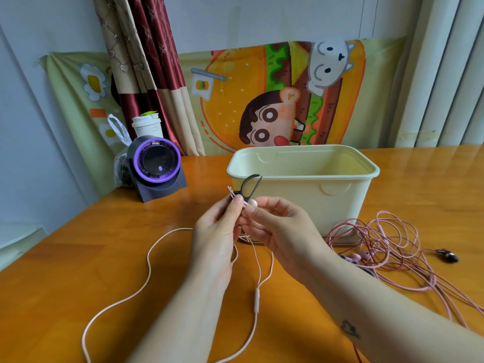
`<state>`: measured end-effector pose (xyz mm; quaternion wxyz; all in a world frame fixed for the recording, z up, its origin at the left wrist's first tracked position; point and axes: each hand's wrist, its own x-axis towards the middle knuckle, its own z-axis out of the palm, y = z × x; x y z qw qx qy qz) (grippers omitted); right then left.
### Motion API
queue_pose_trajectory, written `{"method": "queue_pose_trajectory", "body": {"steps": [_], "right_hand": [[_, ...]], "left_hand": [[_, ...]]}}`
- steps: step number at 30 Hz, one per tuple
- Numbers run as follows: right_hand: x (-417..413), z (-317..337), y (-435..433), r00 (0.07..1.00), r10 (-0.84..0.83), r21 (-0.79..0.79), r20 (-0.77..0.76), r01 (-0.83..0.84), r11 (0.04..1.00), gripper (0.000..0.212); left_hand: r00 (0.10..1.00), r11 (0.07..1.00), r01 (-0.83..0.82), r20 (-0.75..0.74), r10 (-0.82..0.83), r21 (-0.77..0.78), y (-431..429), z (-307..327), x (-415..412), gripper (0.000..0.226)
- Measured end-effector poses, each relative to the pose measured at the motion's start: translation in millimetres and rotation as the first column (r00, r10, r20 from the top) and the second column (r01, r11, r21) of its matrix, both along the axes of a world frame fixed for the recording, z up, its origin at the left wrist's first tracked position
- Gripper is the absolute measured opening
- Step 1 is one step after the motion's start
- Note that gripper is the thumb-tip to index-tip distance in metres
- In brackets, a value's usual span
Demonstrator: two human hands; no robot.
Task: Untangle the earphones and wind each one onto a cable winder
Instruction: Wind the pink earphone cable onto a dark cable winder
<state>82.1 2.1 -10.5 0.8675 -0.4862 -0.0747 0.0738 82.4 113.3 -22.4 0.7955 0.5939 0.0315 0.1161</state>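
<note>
- I am starting to wind one pink earphone (148, 268): my left hand (217, 226) grips the black cable winder (247, 186) above the table (78, 271), before the cream bin (301, 195).
- My right hand (277, 226) pinches an earbud (253, 203) right beside the winder.
- Next, I judge, the bud needs anchoring, then the loose cable (115, 307) trailing over the table needs wrapping.
- Count: one winder, one bin, one freed earphone; the tangle (392, 244) at my right mixes pink and dark-red cords, number unclear.

Pink earphone cable (256, 299) beyond bottom edge
</note>
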Motion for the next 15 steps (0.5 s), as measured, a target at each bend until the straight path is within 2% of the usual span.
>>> {"method": "queue_pose_trajectory", "body": {"steps": [3, 7, 15], "right_hand": [[0, 2, -1, 0.999, -0.040, -0.032, 0.016, 0.041, 0.999, 0.038], [1, 3, -4, 0.999, -0.032, -0.051, 0.020, 0.033, 0.998, 0.048], [4, 8, -12, 0.992, 0.118, -0.030, -0.035, -0.119, 0.992, 0.020]], "left_hand": [[1.000, 0.995, -0.005, 0.029, 0.002, 0.100, 0, -1, -1, 0.037], [0.998, 0.991, -0.003, 0.055, -0.004, 0.137, 3, 0, -3, 0.046], [0.994, 0.981, 0.023, 0.097, -0.042, 0.193, 7, 3, -3, 0.039]]}}
